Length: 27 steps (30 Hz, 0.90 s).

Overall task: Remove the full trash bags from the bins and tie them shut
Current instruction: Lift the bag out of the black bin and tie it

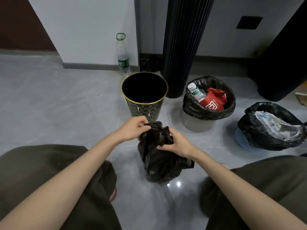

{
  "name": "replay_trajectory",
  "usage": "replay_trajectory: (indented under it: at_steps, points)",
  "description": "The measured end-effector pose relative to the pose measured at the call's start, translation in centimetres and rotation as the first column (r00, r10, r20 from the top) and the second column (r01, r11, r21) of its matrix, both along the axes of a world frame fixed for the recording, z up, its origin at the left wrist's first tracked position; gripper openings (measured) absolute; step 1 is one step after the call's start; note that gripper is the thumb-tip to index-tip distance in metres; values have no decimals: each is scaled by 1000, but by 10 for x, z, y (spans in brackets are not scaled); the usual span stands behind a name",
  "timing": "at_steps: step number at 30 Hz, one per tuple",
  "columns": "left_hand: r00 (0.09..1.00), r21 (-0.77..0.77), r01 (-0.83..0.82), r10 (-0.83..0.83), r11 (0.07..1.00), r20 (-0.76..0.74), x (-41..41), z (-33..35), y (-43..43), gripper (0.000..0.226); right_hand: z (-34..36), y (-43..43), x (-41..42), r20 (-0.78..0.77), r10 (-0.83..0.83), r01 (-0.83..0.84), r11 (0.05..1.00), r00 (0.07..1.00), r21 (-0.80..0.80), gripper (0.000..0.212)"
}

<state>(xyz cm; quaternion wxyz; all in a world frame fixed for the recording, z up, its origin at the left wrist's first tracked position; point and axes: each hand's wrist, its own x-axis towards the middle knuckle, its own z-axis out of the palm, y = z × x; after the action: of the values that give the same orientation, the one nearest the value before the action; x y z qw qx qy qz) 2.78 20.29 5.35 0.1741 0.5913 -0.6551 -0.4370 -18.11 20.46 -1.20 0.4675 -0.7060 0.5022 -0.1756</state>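
Between both hands [156, 138], black trash bag [161, 165], neck gripped

Both bare forearms reach in from 7 and 5 o'clock and meet near the centre of the view. The left grip [132, 128], knuckles up, curls its fingers and pinches the gathered top of the black bag [159, 163]. The right grip [176, 143], at its 4 o'clock, clutches the same bunched neck, thumb pointing toward 9 o'clock.

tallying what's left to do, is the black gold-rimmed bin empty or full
Empty, as far as the view shows: the black gold-rimmed bin stands upright with no liner over its rim, and nothing shows in its dark inside.
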Motion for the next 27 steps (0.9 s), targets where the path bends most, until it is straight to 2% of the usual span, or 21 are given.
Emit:
replay_trajectory:
  at_steps: [2,4,6,10,11,13,15,16,17,18,20,23,25,27]
  points:
    - [994,59,0,6,998,-105,-9,-1,-1,12,1,0,7,-7,-22,22,1000,1000,-18,43]
    - [985,84,-10,24,996,-170,-14,-1,-4,10,1,1,14,-14,-79,78,996,997,-38,9]
    - [977,83,-44,60,996,-205,-14,-3,-8,9,-5,0,17,0,-149,149,989,989,-10,26]
    - [946,89,-121,142,989,-290,-10,-7,-11,5,-6,-5,16,38,-248,246,967,968,60,30]
    - [937,110,-116,145,987,-319,-7,-8,-11,13,-4,-6,16,52,-268,263,961,962,82,29]
    - [949,154,-44,89,987,-302,4,-18,-13,55,-1,-6,13,97,-279,269,957,955,108,27]
    - [998,160,44,-36,986,-50,15,-36,-13,102,1,-5,12,119,-277,260,955,953,142,29]
    - [989,160,93,-110,983,99,19,-50,-13,119,-1,-6,11,118,-268,249,956,956,154,28]
    - [966,162,133,-164,978,202,20,-64,-12,129,-2,-7,10,110,-254,235,958,961,163,26]
    - [955,147,161,-191,976,226,16,-70,-9,133,-2,-8,10,102,-239,220,961,966,167,24]
    - [977,105,173,-184,979,108,4,-85,-7,117,-1,-11,7,90,-211,193,966,973,174,25]
    - [986,245,84,-46,966,-159,-17,-82,-4,63,8,-10,3,95,-171,153,973,981,173,25]
    - [972,310,-14,85,951,-217,-23,-80,-3,46,12,-11,0,108,-176,157,974,979,163,19]
    - [939,352,-102,206,930,-274,-25,-76,-3,40,12,-14,-6,107,-211,194,969,971,154,16]
